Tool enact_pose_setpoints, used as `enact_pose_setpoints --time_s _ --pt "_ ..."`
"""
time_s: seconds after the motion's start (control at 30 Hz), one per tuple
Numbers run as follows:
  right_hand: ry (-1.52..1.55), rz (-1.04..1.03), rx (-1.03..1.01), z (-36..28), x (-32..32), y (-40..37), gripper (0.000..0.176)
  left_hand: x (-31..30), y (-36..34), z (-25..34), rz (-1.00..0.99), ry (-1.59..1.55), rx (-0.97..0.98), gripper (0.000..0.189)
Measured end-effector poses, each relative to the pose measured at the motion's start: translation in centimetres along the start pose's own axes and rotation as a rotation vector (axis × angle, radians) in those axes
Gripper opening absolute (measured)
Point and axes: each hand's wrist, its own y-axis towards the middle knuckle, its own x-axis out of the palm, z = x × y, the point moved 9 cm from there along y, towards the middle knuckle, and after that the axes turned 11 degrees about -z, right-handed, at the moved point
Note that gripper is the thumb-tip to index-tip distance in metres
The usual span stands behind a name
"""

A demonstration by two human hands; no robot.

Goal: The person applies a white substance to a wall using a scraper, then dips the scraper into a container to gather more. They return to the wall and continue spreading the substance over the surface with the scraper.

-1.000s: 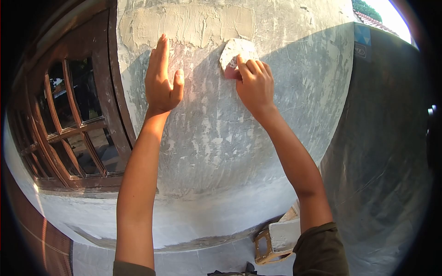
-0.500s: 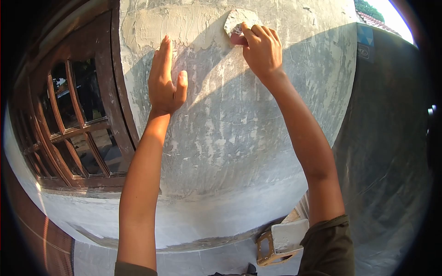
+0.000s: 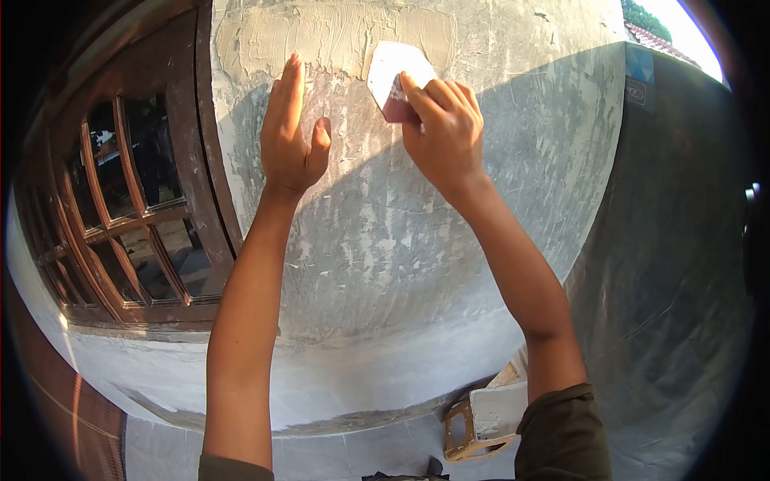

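Note:
A putty knife [image 3: 395, 66] with a pale, putty-smeared blade and a dull red handle is gripped in my right hand [image 3: 449, 124], index finger along its handle. Its blade lies just under a band of wet cream putty [image 3: 289, 36] spread across the upper wall, overlapping the band's lower edge. To the left, my left hand [image 3: 290, 140] is raised with fingers stretched upward and thumb apart, holding nothing. Its fingertips overlap the putty's lower edge in this view. Below both hands the grey wall [image 3: 369, 240] is patchy and scraped.
A brown wooden window [image 3: 132, 216] with glass panes stands on the left. Dark sheeting [image 3: 674, 240] hangs along the right side. On the grey tiled floor [image 3: 361, 457] below, a small stool [image 3: 461, 433] carries a putty-smeared board [image 3: 499, 413].
My right hand has moved the putty knife down and slightly left, off the upper putty band; the blade now catches bright sunlight. My left hand stays nearly in place.

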Motion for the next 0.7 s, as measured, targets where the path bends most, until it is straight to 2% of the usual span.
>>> enact_pose_setpoints --time_s 0.13,0.37,0.57,0.63,0.7 --pt "-0.167 0.125 -0.062 2.0 0.4 4.6 0.032 -0.2 0.2 0.0 0.012 -0.008 0.004 0.07" --pt "-0.239 0.073 -0.067 2.0 2.9 3.8 0.03 -0.1 0.0 -0.3 0.022 -0.044 -0.005 0.071" --pt "-0.128 -0.047 -0.029 -0.8 3.1 -1.2 0.036 -0.3 0.1 -0.2 0.036 -0.059 -0.009 0.071" --pt "-0.058 -0.034 -0.05 -2.2 2.1 -1.9 0.049 -0.4 0.0 -0.2 0.045 -0.073 0.006 0.07" --pt "-0.069 -0.009 -0.055 -2.0 1.0 -0.6 0.049 -0.3 -0.1 -0.4 0.034 -0.058 -0.015 0.07"
